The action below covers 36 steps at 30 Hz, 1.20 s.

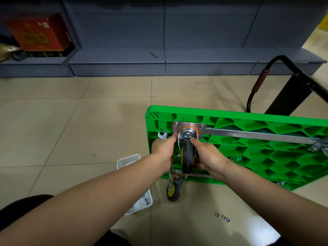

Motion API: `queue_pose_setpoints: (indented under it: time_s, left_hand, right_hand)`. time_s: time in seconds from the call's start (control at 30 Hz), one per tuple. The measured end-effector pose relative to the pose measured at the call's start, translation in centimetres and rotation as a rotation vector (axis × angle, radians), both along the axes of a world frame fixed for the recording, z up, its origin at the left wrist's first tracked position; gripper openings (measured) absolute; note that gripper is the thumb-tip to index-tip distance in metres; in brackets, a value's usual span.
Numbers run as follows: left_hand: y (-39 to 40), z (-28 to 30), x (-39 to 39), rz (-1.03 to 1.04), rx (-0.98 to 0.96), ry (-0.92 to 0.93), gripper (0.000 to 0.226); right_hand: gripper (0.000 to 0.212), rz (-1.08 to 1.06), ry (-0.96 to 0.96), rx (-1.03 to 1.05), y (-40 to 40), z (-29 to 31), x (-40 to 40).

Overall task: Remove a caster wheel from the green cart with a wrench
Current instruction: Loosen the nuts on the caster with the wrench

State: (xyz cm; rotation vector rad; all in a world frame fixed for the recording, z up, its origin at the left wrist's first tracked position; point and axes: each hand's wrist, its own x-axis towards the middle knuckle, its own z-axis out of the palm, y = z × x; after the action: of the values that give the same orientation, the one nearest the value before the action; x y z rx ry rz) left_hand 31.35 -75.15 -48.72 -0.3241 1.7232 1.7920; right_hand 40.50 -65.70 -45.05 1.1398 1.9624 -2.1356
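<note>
The grey shelving (159, 32) with its perforated back panel runs along the far wall, well beyond the green cart (248, 153); a red box (40, 35) sits on its low ledge far to the cart's left, and a second wrench (153, 55) lies flat on the ledge, well apart from the cart. Beige tiled floor (71, 121) stretches open to the cart's left and between cart and shelving.

The cart is tipped on its side, its ribbed, honeycomb plastic underside facing the person, with a metal bar (257, 135) crossing it. Its black tubular handle (284, 82), with an orange ribbed grip, folds out behind the cart's upper edge on the right.

At the cart's upper left corner a caster wheel (187, 157), black rubber on a yellow hub in a shiny steel fork, hangs from a square bolted plate (189, 126). The right hand (209, 157) curls round the fork's right side, forefinger on the swivel ring. The left hand (164, 150) grips a steel wrench (163, 135) whose open jaw sticks up just beside the plate, forefinger reaching to the plate's edge. Another caster (173, 190) stands below at the cart's lower corner.

A white plastic basket (131, 162), partly hidden by the left forearm, lies just left of the cart with nuts inside. Three loose nuts (224, 217) lie on the floor below the cart.
</note>
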Motion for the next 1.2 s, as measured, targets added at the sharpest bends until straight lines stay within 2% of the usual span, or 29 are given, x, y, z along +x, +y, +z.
queue_pose_setpoints:
  time_s: [0.17, 0.3, 0.53, 0.73, 1.1, 1.2]
  left_hand:
    - [0.06, -0.31, -0.33, 0.007, -0.026, 0.008, 0.02]
    - [-0.28, 0.05, -0.42, -0.022, 0.033, -0.029, 0.016]
    - [-0.42, 0.28, -0.27, -0.126, 0.073, -0.048, 0.024]
    - [-0.47, 0.13, 0.05, -0.07, 0.003, -0.012, 0.025]
    - [-0.37, 0.17, -0.07, -0.074, 0.06, -0.05, 0.021]
    - [-0.42, 0.34, -0.09, -0.09, 0.101, -0.067, 0.03]
  right_hand:
    - [0.032, -0.005, 0.0, -0.004, 0.11, -0.11, 0.04]
    - [0.032, -0.004, -0.016, 0.005, -0.06, -0.01, -0.07]
    - [0.035, -0.008, -0.027, 0.018, 0.0, 0.19, -0.09]
    - [0.031, 0.013, 0.005, -0.011, 0.24, -0.08, 0.03]
    - [0.032, -0.015, -0.019, 0.017, -0.09, -0.09, -0.09]
    - [0.033, -0.018, -0.026, 0.031, -0.07, -0.16, -0.09]
